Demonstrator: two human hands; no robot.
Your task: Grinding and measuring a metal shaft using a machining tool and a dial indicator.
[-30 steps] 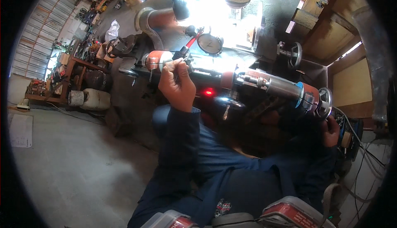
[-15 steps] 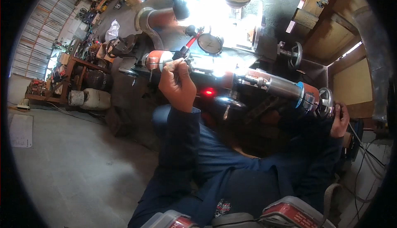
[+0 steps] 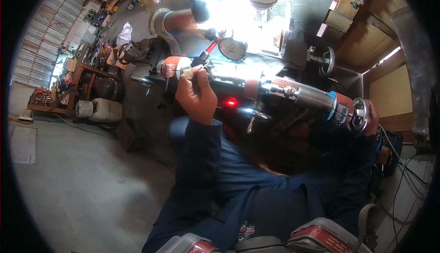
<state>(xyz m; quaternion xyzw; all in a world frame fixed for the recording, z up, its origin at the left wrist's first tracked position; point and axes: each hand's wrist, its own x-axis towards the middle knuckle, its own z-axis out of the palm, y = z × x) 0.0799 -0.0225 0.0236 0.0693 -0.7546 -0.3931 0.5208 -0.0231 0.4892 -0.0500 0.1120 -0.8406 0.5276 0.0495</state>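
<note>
My left hand [image 3: 197, 96] is raised in a pinch beside the black clamp [image 3: 200, 60] of a red-armed holder. Whatever lies between the fingertips is too small to make out. A round white-faced dial gauge [image 3: 232, 48] is on that holder's arm. Behind the fingers is an orange-and-white headstock [image 3: 172, 66]. At the far right, my right hand [image 3: 373, 118] is closed around the outer side of a metal handwheel [image 3: 361, 115], its fingers partly hidden. This wheel sits at the end of a grey cylindrical tailstock [image 3: 316, 96] with a blue ring.
A glaring lamp [image 3: 229, 5] washes out the middle of the machine. Below the bed juts a shiny crank wheel [image 3: 250, 114] with a handle, near a red light [image 3: 231, 102]. Another handwheel [image 3: 328, 61] stands behind. A cluttered wooden bench [image 3: 78, 88] is at left; cables [image 3: 403, 161] hang at right.
My right hand has moved up and slightly left, from beside the handwheel's lower edge to around its outer side. The left hand stays almost still in its pinch.
</note>
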